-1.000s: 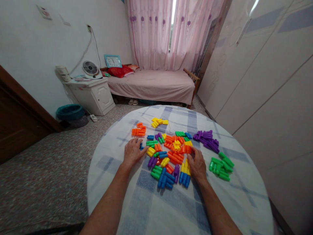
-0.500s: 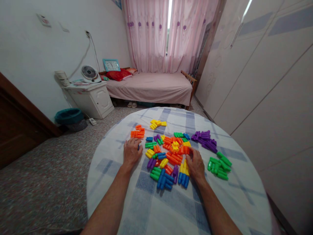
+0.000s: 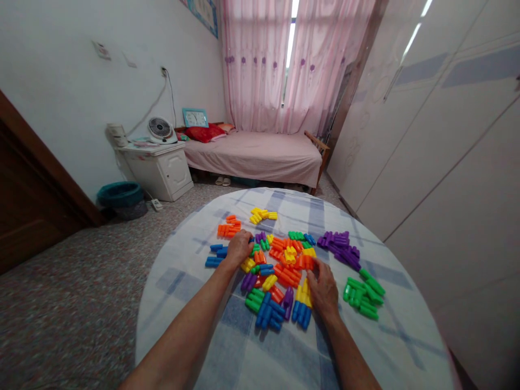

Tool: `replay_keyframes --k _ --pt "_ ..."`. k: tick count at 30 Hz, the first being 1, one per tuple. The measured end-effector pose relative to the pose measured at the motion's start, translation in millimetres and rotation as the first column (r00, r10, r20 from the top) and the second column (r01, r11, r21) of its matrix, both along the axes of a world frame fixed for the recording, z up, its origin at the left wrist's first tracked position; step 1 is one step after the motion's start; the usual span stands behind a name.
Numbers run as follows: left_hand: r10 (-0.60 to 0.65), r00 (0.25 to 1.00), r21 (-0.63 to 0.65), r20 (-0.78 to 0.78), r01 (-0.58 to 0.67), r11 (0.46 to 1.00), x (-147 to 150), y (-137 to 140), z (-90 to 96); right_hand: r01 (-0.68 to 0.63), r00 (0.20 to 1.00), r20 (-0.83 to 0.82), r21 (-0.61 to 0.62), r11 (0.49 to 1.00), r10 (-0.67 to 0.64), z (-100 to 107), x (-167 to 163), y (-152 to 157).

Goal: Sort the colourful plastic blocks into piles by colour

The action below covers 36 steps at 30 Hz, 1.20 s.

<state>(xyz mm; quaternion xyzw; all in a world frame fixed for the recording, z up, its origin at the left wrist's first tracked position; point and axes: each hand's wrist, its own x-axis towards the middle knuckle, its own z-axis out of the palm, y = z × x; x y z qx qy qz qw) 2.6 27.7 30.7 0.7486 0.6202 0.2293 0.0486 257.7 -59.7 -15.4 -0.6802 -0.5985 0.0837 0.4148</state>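
Note:
Bullet-shaped plastic building blocks lie over the checked tablecloth. My left hand (image 3: 239, 249) reaches into the left side of the mixed pile, fingers closed on a blue building block (image 3: 251, 239) that they mostly cover. Left of that hand is a group of blue blocks (image 3: 215, 261). My right hand (image 3: 324, 284) rests at the pile's right side, its curled fingertips on an orange building block (image 3: 306, 262). Just below them lie joined yellow-and-blue blocks (image 3: 301, 306). Orange blocks (image 3: 287, 274) fill the pile's middle, and blue ones (image 3: 268, 313) its near edge.
Sorted groups ring the pile: orange (image 3: 228, 229), yellow (image 3: 264, 215), purple (image 3: 339, 246) and green (image 3: 364, 294). Beyond the round table (image 3: 390, 352) are a bed (image 3: 255, 157), a white cabinet (image 3: 166, 170) with a fan (image 3: 161, 130), and a bin (image 3: 122, 199). A wardrobe (image 3: 439, 151) stands right.
My left hand has moved right, from beside the orange group to a blue block at the pile's edge, and blue blocks now show where it was. My right hand stays at the orange block.

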Motion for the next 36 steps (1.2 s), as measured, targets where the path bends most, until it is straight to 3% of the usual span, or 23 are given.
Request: replay_keyframes --k 5,9,11,16,20,25,31,36 --pt "0.022 0.998 0.06 0.057 -0.026 0.998 -8.9 -4.6 9.2 -0.005 1.0 0.003 -0.004 1.0 0.005 -2.0 2.3 0.2" --pt "0.015 0.993 0.251 0.115 -0.044 0.967 -43.3 -26.7 20.0 0.001 1.0 0.01 0.012 1.0 -0.001 -1.5 0.9 0.1" --pt "0.07 0.992 0.295 0.107 -0.099 0.95 -65.8 -39.3 19.1 0.014 1.0 0.011 0.008 1.0 -0.015 0.2 -0.9 -0.2" --pt "0.206 0.965 0.231 0.16 -0.239 0.943 -101.2 -59.2 -6.4 0.031 0.999 0.015 -0.023 0.999 -0.031 4.6 -3.3 -1.5" --pt "0.24 0.915 0.155 0.325 -0.302 0.941 -103.3 -61.2 -27.9 0.02 1.0 0.022 -0.005 1.0 -0.02 4.3 -2.6 -1.8" --pt "0.234 0.893 0.16 0.385 -0.314 0.936 -100.9 -62.1 -33.0 0.021 0.999 0.024 0.005 1.0 -0.021 2.2 -1.6 -1.2" --pt "0.231 0.934 0.324 0.272 -0.315 0.892 -94.2 -63.9 -22.7 0.022 0.999 0.028 -0.012 1.0 -0.022 2.7 -1.5 -0.4" --pt "0.1 0.995 0.289 -0.001 -0.095 0.953 -73.2 -48.6 -8.6 0.026 1.0 0.009 -0.019 0.999 -0.026 3.3 -1.7 -0.2"
